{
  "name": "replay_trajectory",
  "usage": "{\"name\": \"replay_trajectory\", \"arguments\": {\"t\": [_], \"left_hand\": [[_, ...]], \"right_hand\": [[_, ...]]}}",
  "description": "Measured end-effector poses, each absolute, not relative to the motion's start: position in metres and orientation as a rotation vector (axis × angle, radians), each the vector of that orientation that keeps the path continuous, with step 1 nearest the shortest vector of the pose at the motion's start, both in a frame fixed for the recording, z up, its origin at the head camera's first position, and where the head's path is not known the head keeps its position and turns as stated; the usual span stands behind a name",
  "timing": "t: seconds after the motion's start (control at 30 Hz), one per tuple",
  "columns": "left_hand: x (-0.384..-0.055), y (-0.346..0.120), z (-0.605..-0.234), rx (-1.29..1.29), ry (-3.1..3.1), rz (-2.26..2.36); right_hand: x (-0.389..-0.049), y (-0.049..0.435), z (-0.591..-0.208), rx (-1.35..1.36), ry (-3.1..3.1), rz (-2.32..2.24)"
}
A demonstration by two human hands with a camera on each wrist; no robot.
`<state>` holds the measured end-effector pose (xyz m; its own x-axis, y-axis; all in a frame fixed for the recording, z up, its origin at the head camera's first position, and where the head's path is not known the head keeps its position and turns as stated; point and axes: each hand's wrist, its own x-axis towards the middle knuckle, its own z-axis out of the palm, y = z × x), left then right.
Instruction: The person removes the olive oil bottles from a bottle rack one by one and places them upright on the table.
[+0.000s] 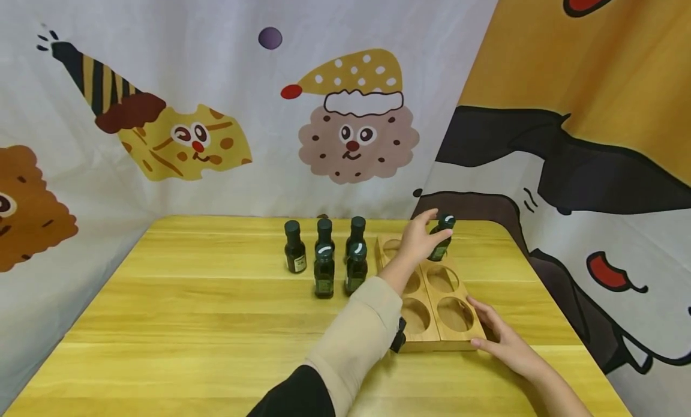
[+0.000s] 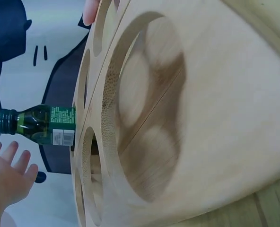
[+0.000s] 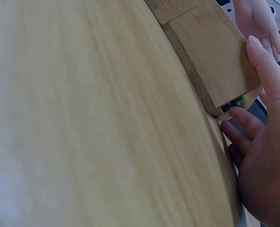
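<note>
A small dark green glass bottle [image 1: 439,249] stands upright in the back right hole of a wooden bottle holder [image 1: 434,330]. Around its cap, my left hand [image 1: 418,240] has thumb and fingers spread. In the left wrist view, that hand's fingers [image 2: 22,161] look relaxed and lie beside the cap of the bottle [image 2: 50,125]; the label faces the camera. With my right hand [image 1: 507,339] I grip the holder's front right corner. The right wrist view has the thumb [image 3: 267,71] along the holder's face [image 3: 215,52] and the other fingers at its edge. Other holes show no bottle.
Several matching bottles [image 1: 324,273] stand in two rows on the yellow wooden table [image 1: 189,321], left of the holder. A cartoon-printed cloth [image 1: 216,57] hangs behind the table and along its right side. My left sleeve [image 1: 351,339] crosses in front of the holder's left part.
</note>
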<state>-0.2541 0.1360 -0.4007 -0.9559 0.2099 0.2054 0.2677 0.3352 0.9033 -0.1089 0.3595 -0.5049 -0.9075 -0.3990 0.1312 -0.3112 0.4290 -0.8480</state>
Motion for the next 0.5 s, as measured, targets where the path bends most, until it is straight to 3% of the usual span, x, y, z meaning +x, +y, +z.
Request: {"name": "replay_trajectory", "arguments": {"t": [0.5], "left_hand": [[-0.2613, 0.1434, -0.4079, -0.424, -2.483, -1.855]], "right_hand": [[-0.1088, 0.3581, -0.5049, -0.697, 2.535, -1.547]]}}
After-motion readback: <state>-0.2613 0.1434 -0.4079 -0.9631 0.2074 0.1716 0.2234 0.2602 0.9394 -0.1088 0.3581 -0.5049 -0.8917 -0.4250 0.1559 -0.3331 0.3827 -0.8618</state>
